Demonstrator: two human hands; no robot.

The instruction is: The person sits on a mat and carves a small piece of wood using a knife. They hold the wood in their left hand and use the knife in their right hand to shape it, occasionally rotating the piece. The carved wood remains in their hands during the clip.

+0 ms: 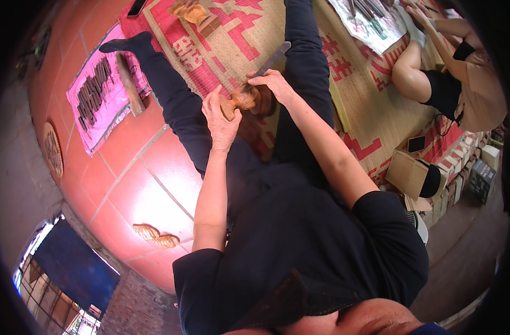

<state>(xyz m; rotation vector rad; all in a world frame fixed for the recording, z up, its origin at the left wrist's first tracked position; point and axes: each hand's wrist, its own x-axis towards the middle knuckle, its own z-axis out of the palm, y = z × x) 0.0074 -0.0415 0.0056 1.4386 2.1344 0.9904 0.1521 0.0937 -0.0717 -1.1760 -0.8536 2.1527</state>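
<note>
Between my legs I hold a small carved wooden figure [243, 100] of light brown wood, tilted, with a darker base on its right side. My left hand [221, 123] is closed around its near left end, the thumb and fingers on either side. My right hand [274, 84] grips a long, flat, grey file-like tool [273, 59] with a rounded tip pointing up and away. The tool's near end lies against the carving, partly hidden by my fingers. Whether it is a file or a blade I cannot make out.
Left, a pink cloth [107, 131] bears several dark chisels [93, 92] and a wooden stick [130, 84]. Another wood carving [198, 15] is on the woven mat [243, 25]. Carved pieces [154, 234] lie on the tiles. A co-worker [461, 78] sits right, near a cardboard box [405, 174].
</note>
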